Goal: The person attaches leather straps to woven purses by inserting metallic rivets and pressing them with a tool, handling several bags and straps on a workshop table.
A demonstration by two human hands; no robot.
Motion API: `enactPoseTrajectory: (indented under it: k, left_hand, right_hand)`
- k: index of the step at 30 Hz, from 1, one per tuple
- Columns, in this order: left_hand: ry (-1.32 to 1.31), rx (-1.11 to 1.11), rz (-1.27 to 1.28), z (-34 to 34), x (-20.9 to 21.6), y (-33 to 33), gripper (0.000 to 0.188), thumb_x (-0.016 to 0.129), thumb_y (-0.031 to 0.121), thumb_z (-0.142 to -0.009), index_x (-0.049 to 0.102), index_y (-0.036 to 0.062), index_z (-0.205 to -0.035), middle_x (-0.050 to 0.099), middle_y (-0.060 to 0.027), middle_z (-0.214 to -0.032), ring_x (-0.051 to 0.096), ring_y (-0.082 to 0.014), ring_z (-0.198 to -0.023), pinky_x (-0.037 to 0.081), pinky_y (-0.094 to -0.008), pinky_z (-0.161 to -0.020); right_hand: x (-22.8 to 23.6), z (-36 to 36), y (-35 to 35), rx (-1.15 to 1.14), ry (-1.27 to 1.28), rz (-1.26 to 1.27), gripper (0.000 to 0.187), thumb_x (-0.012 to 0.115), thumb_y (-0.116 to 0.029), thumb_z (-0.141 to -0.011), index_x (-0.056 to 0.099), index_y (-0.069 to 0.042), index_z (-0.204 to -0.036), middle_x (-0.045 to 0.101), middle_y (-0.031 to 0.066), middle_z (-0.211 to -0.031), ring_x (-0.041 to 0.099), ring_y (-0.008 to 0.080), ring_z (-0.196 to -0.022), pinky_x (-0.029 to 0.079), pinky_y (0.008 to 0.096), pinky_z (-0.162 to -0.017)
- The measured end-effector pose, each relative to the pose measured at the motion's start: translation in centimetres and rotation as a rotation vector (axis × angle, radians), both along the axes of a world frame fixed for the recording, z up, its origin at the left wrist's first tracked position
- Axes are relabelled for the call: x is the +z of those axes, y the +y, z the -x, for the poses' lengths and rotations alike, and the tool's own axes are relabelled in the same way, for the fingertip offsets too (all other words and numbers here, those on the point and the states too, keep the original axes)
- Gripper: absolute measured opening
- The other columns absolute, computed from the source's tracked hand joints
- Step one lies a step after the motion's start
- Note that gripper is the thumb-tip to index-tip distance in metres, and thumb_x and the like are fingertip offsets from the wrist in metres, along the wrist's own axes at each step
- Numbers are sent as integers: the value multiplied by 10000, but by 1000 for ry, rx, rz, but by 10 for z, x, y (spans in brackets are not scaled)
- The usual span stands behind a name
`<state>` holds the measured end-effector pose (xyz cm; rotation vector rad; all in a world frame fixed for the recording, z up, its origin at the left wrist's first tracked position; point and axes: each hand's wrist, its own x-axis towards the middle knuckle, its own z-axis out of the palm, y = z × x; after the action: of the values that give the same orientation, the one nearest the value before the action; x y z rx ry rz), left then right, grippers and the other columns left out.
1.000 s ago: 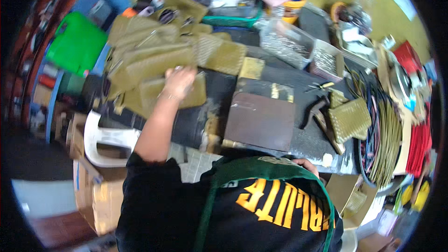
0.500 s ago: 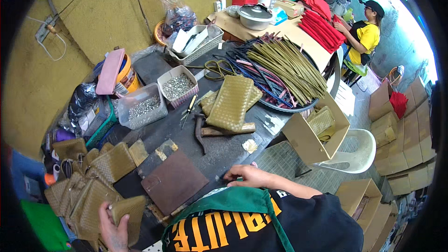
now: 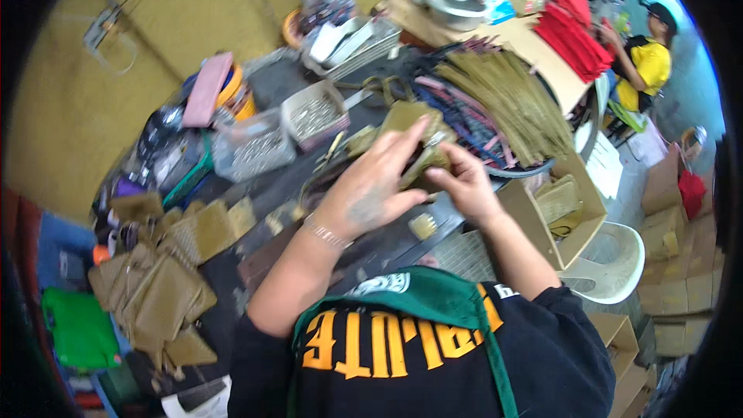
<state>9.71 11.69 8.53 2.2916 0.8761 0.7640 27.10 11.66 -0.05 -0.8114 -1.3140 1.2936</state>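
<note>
Both my hands meet over the middle of the dark work table. Between them is an olive-gold woven pouch [image 3: 424,164], tilted and partly covered by my fingers. My left hand [image 3: 371,186] reaches across the pouch with long fingers on its far side and thumb on the near side. At its right edge, my right hand [image 3: 467,184] pinches it between thumb and fingers. Behind the hands, another woven pouch [image 3: 406,114] lies on the table. The hammer is mostly hidden under my hands and arms. Motion blur hides fine detail.
More woven pouches [image 3: 155,294] are heaped at the left. Tubs of metal bits [image 3: 313,118] stand behind my left hand. A round tray [image 3: 546,169] of strips is at the right, near a cardboard box [image 3: 584,236]. A person in yellow [image 3: 654,66] sits far right.
My left hand has brought a pouch from the left heap to the table's middle. My right hand has risen from the near edge to meet it. The view has shifted.
</note>
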Motion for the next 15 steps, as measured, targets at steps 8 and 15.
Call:
enactPoseTrajectory:
  k: [8,15]
  left_hand:
    - [-395,302,347,42,-51,-44,306,459,184,-847,494,17,-593,500,-58,-615,458,-93,-478,360,-201,-450]
    - [126,207,-299,-51,-16,-8,644,508,494,-733,464,-58,-1064,498,-214,-1018,488,-330,-953,393,-371,-799]
  right_hand:
    - [-28,-63,-7,-77,112,110,276,545,-73,-794,485,-1,-1054,542,2,-931,482,70,-838,396,222,-757]
    - [-8,-52,-27,-79,-264,-97,240,542,-39,-777,497,1,-1009,533,63,-897,496,110,-821,415,230,-716]
